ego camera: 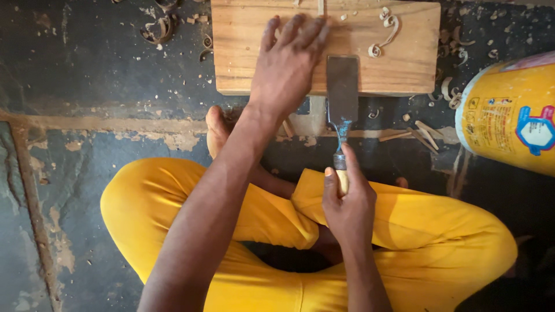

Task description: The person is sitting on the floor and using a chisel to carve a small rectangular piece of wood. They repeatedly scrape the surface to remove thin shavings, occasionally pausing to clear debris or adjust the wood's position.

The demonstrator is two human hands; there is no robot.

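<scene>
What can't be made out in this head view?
- Wooden board: far edge cut off by the top of the frame.
- Yellow container: mostly outside the right edge.
- Chisel handle: hidden inside the right hand.
- Board surface under the left hand: covered by the palm.

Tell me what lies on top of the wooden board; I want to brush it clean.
On the wooden board lie curled shavings, the chisel blade and the left hand pressed flat. Whatever is under the palm is hidden.
</scene>
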